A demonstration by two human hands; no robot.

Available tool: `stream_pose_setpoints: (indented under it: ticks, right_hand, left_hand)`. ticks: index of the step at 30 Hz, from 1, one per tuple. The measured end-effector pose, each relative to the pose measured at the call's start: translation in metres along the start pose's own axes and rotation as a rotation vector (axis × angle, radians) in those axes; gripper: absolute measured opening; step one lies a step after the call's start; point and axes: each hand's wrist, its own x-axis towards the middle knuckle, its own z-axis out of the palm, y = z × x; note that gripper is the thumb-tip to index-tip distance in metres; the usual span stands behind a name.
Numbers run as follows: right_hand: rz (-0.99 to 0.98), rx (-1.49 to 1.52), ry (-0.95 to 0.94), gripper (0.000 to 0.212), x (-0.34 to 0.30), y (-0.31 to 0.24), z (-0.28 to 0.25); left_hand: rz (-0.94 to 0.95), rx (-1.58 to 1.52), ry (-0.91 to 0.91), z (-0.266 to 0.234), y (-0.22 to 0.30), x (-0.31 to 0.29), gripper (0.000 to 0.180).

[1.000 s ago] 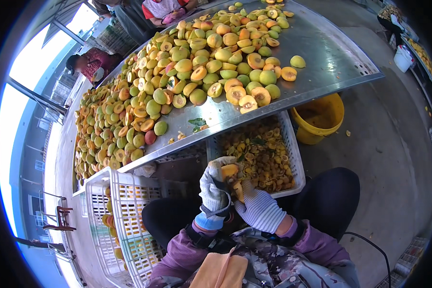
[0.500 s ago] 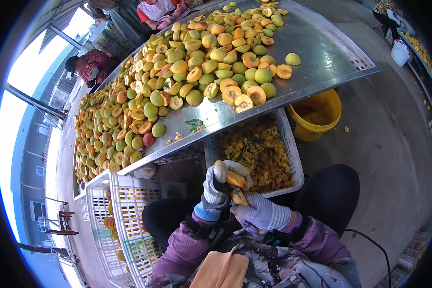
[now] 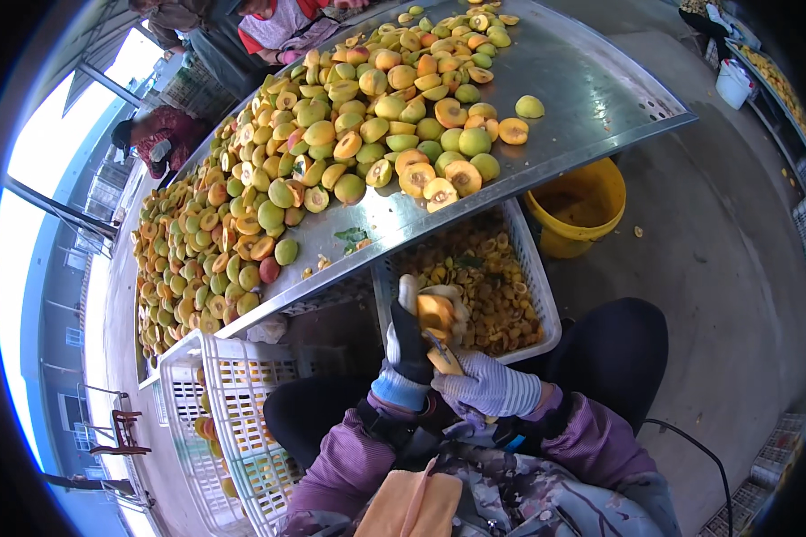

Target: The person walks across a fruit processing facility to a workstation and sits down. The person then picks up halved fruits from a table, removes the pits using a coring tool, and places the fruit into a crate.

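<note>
The apricot half [image 3: 435,313] sits raised in the left hand [image 3: 409,345], just above the person's lap and in front of the near edge of the white slatted crate [image 3: 546,304]. Its cut face is orange-yellow and turned up toward the camera; the gloved fingers are closed around its far side and underside, so the skin side is hidden. The right hand [image 3: 488,387], in a pale knit glove, is curled tight on a small knife [image 3: 441,351] with a yellowish handle, whose blade end lies against the lower edge of the fruit. The two hands touch.

There is little room around them. The crate rim lies just beyond the fruit, and the crate is heaped with small orange-brown pits and scraps [image 3: 484,286]. Directly above that, the bent lip of the steel sorting table [image 3: 591,98] overhangs the crate's far part. To the person's left an empty-looking white lattice crate [image 3: 233,394] stands close by the knee. The freest space is to the right, over bare concrete floor [image 3: 725,268], where a yellow bucket [image 3: 580,204] stands under the table corner.

On the table, whole green-yellow apricots and halved ones [image 3: 331,152] are piled thick along the left and far side, while the near right corner is bare metal. Other people's sleeves [image 3: 278,22] show at the table's far side.
</note>
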Motion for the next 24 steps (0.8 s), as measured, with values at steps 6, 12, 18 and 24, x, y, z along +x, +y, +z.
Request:
stream_pose_setpoints:
  ticks: [6,12,18,24]
  right_hand:
    - [-0.044,0.096,0.032,0.017,-0.025,-0.021,-0.019]
    - [0.006,-0.38,0.585,0.021,0.01,0.025,-0.048]
    - [-0.187,-0.564,0.653,0.026,0.01,0.017,-0.045]
    - [-0.34,-0.593,0.714,0.028,0.008,0.011,-0.042]
  left_hand:
    - [0.122,0.174,0.035,-0.022,0.011,0.001,0.053]
    - [0.066,-0.216,-0.107,-0.033,0.029,-0.013,0.042]
    - [-0.057,-0.546,-0.359,-0.051,0.018,-0.009,0.041]
    - [-0.069,-0.62,-0.425,-0.047,0.016,-0.016,0.04]
